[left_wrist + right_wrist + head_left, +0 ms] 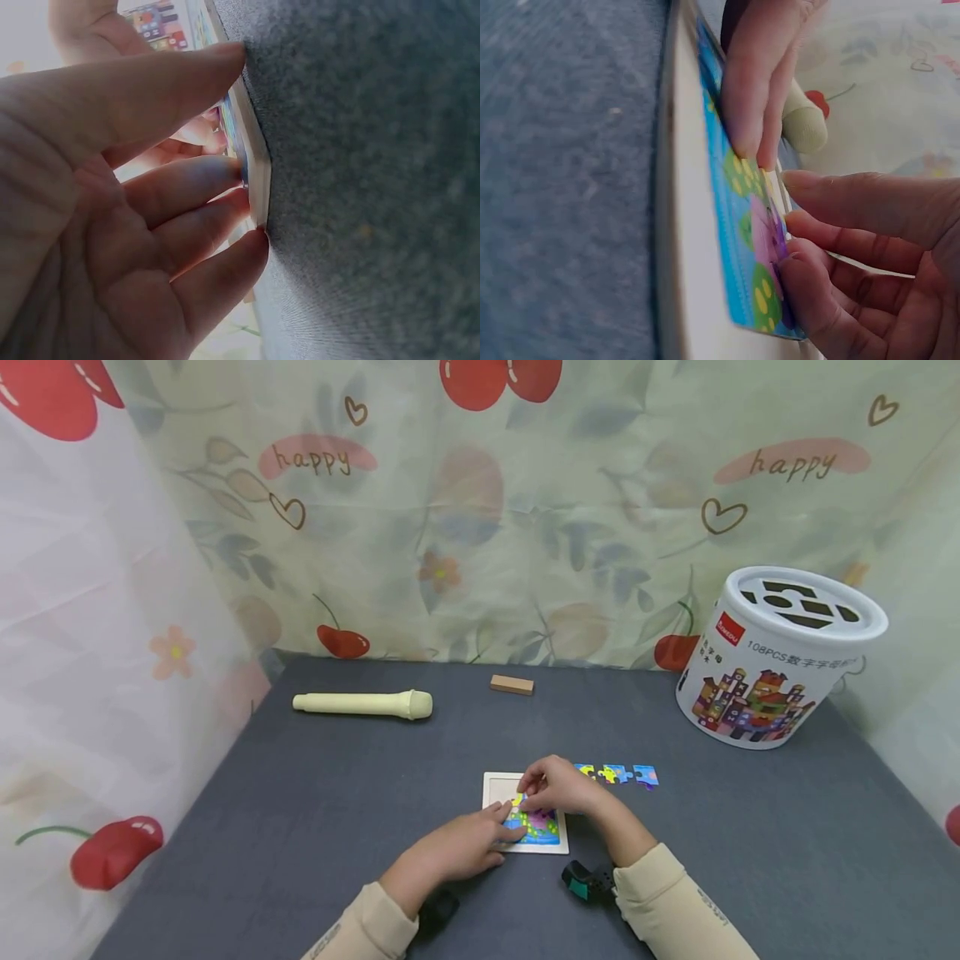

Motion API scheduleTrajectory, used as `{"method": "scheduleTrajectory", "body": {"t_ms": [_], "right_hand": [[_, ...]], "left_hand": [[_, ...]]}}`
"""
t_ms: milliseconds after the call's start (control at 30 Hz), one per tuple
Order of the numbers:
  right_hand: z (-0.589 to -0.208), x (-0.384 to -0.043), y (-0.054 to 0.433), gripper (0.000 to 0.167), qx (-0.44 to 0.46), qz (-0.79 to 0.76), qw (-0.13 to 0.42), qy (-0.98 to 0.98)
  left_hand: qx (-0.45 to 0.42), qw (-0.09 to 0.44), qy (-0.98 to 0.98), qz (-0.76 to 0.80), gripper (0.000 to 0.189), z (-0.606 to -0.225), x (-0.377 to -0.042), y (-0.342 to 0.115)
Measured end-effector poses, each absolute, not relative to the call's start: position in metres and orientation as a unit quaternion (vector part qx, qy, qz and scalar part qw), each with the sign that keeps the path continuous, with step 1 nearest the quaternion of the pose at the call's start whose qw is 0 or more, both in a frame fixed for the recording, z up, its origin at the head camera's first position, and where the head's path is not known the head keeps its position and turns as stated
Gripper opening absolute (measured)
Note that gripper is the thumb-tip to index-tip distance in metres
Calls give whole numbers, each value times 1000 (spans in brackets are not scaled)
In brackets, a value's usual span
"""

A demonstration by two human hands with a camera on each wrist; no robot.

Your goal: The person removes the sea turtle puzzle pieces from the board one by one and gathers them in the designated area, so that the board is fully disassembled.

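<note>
A small jigsaw puzzle (543, 837) with a blue, green and pink picture lies in a pale wooden tray (491, 787) on the table. My left hand (467, 845) rests at the tray's left side, its fairly straight fingertips on the picture and along the tray edge (259, 176). Above the upper part of the picture, my right hand (561, 787) pinches a puzzle piece (783, 192) between thumb and fingers; its fingers hide most of that piece. Just beyond the right hand, several loose puzzle pieces (617, 774) lie in a row.
A cream toy microphone (360, 703) lies at the back left, and a small wooden block (512, 685) at the back middle. At the back right stands a large white bucket (757, 668) with a shape-sorter lid. A patterned curtain (465, 527) hangs behind the dark table (300, 852).
</note>
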State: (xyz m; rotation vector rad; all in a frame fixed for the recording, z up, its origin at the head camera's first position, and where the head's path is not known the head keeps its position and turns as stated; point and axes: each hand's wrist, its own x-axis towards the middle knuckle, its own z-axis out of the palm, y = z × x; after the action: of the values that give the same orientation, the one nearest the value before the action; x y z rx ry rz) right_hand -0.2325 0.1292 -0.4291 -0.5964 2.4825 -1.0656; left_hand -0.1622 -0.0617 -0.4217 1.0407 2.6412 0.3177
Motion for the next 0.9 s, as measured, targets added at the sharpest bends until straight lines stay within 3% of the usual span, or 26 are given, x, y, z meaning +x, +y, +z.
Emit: {"method": "scheduleTrajectory", "body": {"t_ms": [467,800,900], "right_hand": [[-432,-226,128,16,-197,-380,165,888],[-433,-231,134,23,-208,-450,195,847],[-434,-231,136,19,-214,-454,206,840]], "left_hand": [[354,143,915,129,39,-427,-162,-63],[347,160,914,138,40,-423,-163,-63],[344,167,912,144,41,-422,-162,-63]]}}
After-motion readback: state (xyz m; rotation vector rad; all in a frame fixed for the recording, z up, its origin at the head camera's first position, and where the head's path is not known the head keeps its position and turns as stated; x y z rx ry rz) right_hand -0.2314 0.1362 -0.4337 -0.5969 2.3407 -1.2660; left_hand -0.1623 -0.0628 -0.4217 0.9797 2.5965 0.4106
